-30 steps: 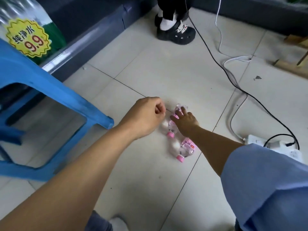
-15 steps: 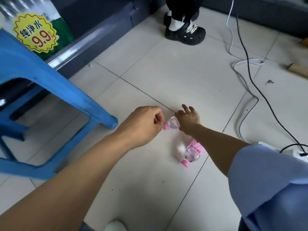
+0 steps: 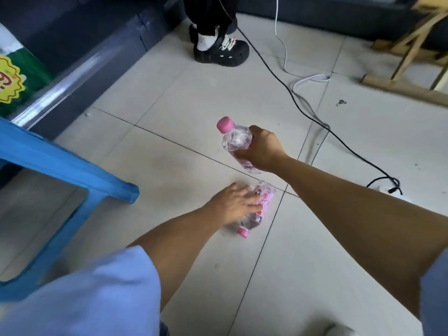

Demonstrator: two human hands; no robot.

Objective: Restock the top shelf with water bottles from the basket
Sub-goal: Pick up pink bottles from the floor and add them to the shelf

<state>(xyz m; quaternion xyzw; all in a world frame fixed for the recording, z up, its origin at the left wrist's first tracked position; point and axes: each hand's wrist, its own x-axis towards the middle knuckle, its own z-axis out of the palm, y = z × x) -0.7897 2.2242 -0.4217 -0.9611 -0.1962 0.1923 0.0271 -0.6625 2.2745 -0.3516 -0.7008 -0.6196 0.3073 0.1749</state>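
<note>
Two clear plastic bottles w/ pink caps, both at your hands. Nearest, your L hand (image 3: 232, 204) rests on the floor bottle (image 3: 265, 198). Fingers lie fairly straight over its pink label, not curled round it. That bottle lies on its side on glossy pale tile (image 3: 194, 93), cap toward you. Just beyond, your R hand (image 3: 263, 149) is wrapped round the raised bottle (image 3: 236, 139), which is tilted, cap up-left, off the floor. Left is a blue plastic stool (image 3: 60, 163). Farther off are thin cables (image 3: 394, 183), a chunky black clog (image 3: 220, 52) and, far right, a wooden frame (image 3: 400, 88).
</note>
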